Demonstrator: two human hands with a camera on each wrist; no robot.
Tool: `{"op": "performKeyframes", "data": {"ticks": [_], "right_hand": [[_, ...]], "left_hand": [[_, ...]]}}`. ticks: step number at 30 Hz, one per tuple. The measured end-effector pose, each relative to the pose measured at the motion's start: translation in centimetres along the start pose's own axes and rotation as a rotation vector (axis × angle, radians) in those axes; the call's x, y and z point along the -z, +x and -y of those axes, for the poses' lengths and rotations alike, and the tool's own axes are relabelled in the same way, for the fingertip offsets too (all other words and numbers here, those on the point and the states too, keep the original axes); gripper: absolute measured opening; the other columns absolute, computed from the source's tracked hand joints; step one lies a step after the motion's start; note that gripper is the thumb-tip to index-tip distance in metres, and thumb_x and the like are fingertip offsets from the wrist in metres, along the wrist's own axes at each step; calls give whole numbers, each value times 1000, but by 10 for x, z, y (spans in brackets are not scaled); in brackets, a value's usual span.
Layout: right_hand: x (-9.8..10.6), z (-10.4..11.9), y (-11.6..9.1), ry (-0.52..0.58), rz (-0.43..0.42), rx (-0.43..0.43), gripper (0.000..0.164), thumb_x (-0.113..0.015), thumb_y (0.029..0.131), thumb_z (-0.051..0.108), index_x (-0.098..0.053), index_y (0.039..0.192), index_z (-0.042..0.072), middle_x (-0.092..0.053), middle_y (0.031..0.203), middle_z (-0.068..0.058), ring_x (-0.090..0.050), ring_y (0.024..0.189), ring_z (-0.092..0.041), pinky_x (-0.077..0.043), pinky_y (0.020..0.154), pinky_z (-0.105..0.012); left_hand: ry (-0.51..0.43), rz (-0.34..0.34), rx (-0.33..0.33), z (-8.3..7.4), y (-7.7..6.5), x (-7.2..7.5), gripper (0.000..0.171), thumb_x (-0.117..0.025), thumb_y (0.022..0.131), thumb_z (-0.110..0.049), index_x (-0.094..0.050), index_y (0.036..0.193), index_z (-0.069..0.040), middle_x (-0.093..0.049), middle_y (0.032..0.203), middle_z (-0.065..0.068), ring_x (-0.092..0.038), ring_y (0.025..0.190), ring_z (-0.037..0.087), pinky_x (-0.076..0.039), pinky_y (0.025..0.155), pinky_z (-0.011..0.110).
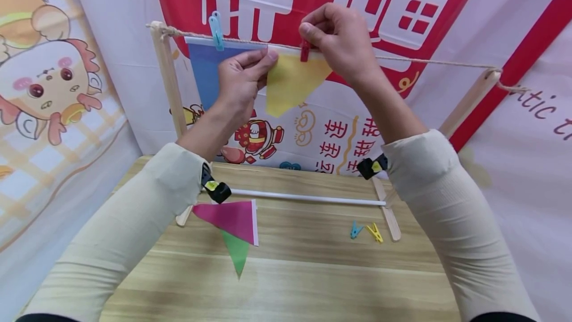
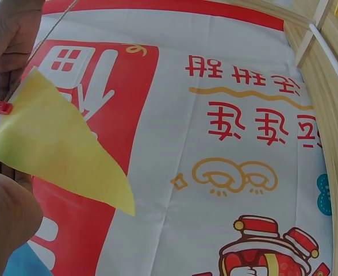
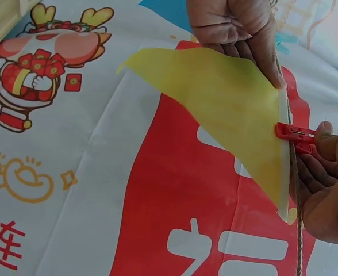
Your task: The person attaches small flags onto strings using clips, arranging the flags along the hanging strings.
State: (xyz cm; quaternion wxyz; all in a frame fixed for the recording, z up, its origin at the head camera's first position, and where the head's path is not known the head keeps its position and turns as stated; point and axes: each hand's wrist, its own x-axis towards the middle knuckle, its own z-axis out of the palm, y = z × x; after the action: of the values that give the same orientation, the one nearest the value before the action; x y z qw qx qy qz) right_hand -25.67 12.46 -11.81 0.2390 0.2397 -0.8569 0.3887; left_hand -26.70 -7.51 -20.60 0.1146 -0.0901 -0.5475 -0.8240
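A yellow pennant (image 1: 292, 86) with a white top band hangs at the twine (image 1: 438, 61). My left hand (image 1: 243, 76) pinches its upper left corner between thumb and fingers. A red clothespin (image 1: 305, 51) bites over the band and twine, as the right wrist view also shows. The thumb and fingers of my right hand (image 1: 346, 39) squeeze the handle end of that clothespin (image 3: 295, 133). Left of the yellow pennant, a blue pennant (image 1: 203, 66) hangs from the twine under a light blue clothespin (image 1: 216, 33), partly hidden by my left hand.
Wooden posts (image 1: 169, 81) hold the twine at both ends, and a white rod (image 1: 308, 196) joins their feet. On the wooden table (image 1: 313, 282) lie a magenta pennant (image 1: 232, 217) overlapping a green one (image 1: 238, 252), a blue clothespin (image 1: 355, 230) and a yellow clothespin (image 1: 375, 233).
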Motion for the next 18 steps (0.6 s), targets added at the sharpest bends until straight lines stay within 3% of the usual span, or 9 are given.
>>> {"op": "performKeyframes", "data": {"ticks": [8,18], "right_hand": [[3,-4,-2,-3,34,5,32,-71,112,29,-78,133,6,-81,131,-11,-79,118,-18,-63,109,-24],[5,-5,-2,-23,59,40,36,-70,112,31,-76,138,7,-80,136,-8,-77,122,-17,-62,111,-25]], "left_hand": [[4,-3,-16,5,-1,-1,30,-84,102,-20,-84,130,-9,-84,132,10,-82,125,26,-65,110,34],[40,-26,-83,4,-3,-1,29,-86,101,-20,-84,127,-8,-86,128,9,-83,123,24,-66,109,33]]}}
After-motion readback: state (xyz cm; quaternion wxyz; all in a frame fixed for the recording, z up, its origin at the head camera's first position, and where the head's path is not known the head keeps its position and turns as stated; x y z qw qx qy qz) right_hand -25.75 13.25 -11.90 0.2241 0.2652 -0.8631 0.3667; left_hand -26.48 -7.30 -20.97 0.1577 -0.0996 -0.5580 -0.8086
